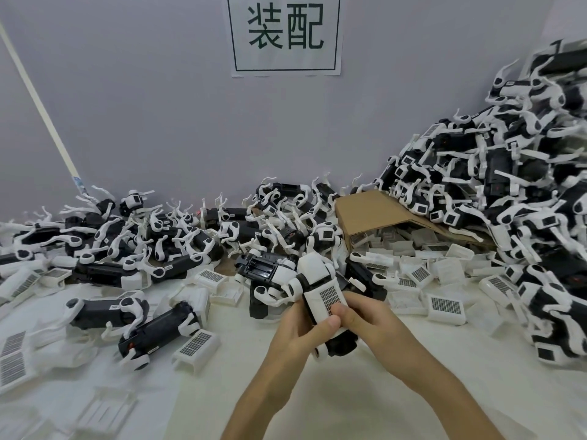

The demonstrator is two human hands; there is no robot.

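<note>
Your left hand [297, 328] and right hand [365, 317] both grip the toy robot dog [317, 277], fingers [327, 323] curled round its body, thumbs on its grille cover [332, 296]. It's held above the worktop [317, 395], front middle. Dog heap [508, 185] along back edge.

I see the left hand [297, 328] and the right hand [368, 319] both gripping one black-and-white toy robot dog [316, 277] above the white table [317, 395], with both thumbs pressed on its grille cover [329, 296]. Loose covers [197, 344] and scattered dogs [127, 249] lie to the left. A taller heap [508, 185] rises at right, over a cardboard box [374, 211] beneath a wall sign [286, 33].
</note>
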